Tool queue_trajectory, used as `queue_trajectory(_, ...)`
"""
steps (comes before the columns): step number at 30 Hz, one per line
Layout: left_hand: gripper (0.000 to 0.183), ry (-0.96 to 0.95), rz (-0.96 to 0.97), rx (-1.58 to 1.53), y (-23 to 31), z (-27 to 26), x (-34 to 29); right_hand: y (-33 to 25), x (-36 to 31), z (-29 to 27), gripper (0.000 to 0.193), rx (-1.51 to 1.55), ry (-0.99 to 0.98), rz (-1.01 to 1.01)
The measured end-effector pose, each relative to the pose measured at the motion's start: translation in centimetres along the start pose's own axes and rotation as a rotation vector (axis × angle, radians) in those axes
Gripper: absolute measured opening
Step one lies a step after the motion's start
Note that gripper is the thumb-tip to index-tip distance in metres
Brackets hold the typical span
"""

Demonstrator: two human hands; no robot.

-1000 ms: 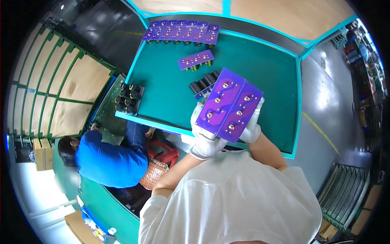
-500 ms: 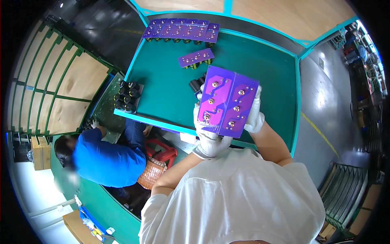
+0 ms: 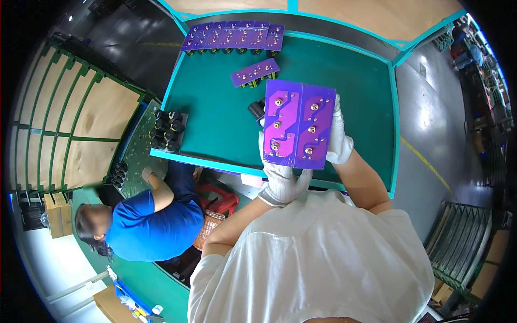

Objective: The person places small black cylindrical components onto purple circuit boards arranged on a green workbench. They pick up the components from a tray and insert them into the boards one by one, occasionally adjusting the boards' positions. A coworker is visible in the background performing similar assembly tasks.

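Note:
A purple circuit board (image 3: 295, 126) with a seam down its middle and several metal studs is held up over the near part of the green table (image 3: 215, 121). Gripping its lower left side is my left hand (image 3: 284, 182) in a white glove, the fingers partly hidden behind the board. My right hand (image 3: 339, 141), also gloved, holds the right edge. Black cylindrical parts (image 3: 256, 110) stick out behind the board's left side. Beyond it, a narrower purple board (image 3: 255, 73) rests on the table on its yellow-and-black parts.
Several purple boards (image 3: 231, 36) stand in a row at the far left. A cluster of black cylinders (image 3: 167, 129) sits at the left edge. A raised turquoise rim (image 3: 395, 124) borders the table. A person in blue (image 3: 156, 223) sits at left near a red stool (image 3: 223, 200).
The board in my hands has turned slightly and now stands straighter in view. The person at left has shifted, with the arm drawn back from the dark parts.

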State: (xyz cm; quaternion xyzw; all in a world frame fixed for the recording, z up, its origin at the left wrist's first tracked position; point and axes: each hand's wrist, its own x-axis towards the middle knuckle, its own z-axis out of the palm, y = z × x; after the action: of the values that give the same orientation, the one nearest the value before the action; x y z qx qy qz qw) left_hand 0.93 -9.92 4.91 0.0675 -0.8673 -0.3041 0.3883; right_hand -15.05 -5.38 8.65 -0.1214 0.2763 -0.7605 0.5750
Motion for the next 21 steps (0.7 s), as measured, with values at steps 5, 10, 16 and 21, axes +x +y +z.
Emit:
queue_trajectory(5,0.056,0.054,0.049,0.094,0.4,-0.4,0.5,0.5,0.7,-0.1,0.100,0.014,-0.002,0.016)
queue_trajectory(10,0.058,0.054,0.054,0.095,0.5,-0.8,0.5,0.7,1.5,0.2,0.097,0.077,-0.009,0.024)
queue_trajectory(16,0.058,0.032,0.006,0.122,0.5,-1.1,0.1,1.2,2.3,-0.1,0.094,0.093,-0.006,0.033)
queue_trajectory(21,0.057,0.038,-0.009,0.125,0.2,-1.0,-0.3,1.5,2.7,-0.2,0.092,0.100,-0.003,0.036)
